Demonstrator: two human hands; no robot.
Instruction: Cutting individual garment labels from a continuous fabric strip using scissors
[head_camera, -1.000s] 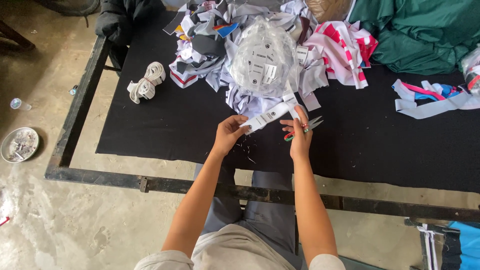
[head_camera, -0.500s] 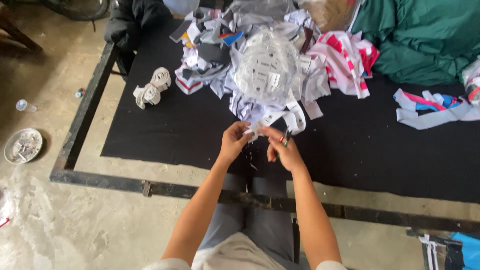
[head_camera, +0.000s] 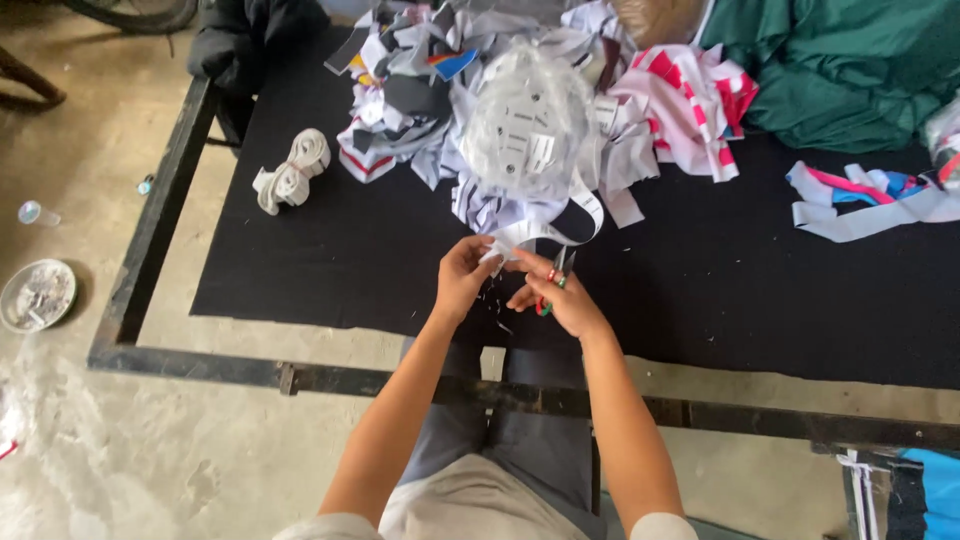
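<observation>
A black cloth covers the surface (head_camera: 330, 260), set in a dark metal frame over a bare concrete floor. The left hand (head_camera: 462, 282) has its fingers (head_camera: 480, 250) pinched together on the end of a white fabric strip (head_camera: 560, 228), held just above the cloth near its front edge. The right hand (head_camera: 560, 298) is closed around small scissors (head_camera: 556, 280) with red and green handles, blades pointing up at the strip beside the left fingers. The strip loops back to a heap of white labelled strips (head_camera: 525, 135) amid mixed fabric scraps (head_camera: 410, 95). Further out lie a rolled white bundle (head_camera: 292, 172) to the left, red-and-white striped cloth (head_camera: 690, 105) and green fabric (head_camera: 850, 70) to the right, and a round dish (head_camera: 37, 294) on the floor
</observation>
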